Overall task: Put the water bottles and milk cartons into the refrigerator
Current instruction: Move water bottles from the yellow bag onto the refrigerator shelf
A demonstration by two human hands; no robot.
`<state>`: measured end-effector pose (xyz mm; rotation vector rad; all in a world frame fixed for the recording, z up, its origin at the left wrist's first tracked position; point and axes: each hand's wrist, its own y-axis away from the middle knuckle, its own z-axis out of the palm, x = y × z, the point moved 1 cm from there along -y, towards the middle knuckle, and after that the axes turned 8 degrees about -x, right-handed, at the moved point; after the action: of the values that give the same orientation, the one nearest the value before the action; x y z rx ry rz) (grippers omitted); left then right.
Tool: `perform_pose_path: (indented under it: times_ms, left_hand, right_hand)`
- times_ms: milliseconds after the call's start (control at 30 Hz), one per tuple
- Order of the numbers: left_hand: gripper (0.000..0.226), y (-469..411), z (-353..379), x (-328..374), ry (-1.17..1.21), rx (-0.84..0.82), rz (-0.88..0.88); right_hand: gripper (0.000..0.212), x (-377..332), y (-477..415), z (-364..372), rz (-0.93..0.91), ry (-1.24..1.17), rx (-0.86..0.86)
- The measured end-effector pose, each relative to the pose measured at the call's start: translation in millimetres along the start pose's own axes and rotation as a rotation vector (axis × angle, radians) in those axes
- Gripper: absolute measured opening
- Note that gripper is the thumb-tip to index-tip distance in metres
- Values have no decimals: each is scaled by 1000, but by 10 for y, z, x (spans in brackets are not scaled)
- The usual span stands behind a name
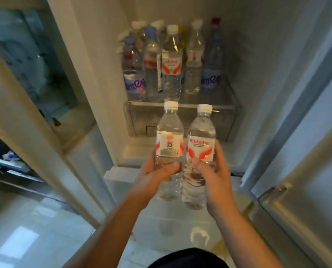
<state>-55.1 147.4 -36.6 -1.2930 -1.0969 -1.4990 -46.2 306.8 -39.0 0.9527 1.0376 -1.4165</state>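
Two clear water bottles with white caps and red-and-white labels stand upright side by side in front of the open refrigerator. My left hand grips the left bottle around its lower half. The right bottle is held by my right hand, with the thumb across its front. Both bottles hang just before and below the shelf, where several water bottles stand in rows. No milk carton is in view.
A clear drawer sits under the shelf. The refrigerator's left door stands open with blurred items in its rack. Its right door is open too. A glossy tiled floor lies below.
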Motion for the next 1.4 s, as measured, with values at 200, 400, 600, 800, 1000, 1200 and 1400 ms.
perform_pose_path:
  times_ms: [200,400,600,800,1000,1200,1400]
  left_hand:
    - [63,-787,-193,447,-97,-92,69]
    - [63,-1349,-74,906,-81,-168,223]
    - [51,-1786,86,1228,-182,-76,461]
    - [69,-2041,232,1220,-282,75,571]
    - [84,-2082,396,1022,-522,376,554]
    - [85,-2200,313,963,-672,460,523]
    - [86,-2240,312,960,-773,472,479]
  right_hand:
    - [67,-299,-636,188,-230,8,74]
    - [71,-759,-1086,197,-435,97,108]
    - [67,-1188,-1465,127,-575,188,165]
    - [65,-1348,-1766,59,-622,242,195]
    - [71,-1270,-1989,-1,-556,257,198]
    - [68,-1115,-2190,-76,-460,294,164]
    - [69,-996,-2336,-150,-417,357,146]
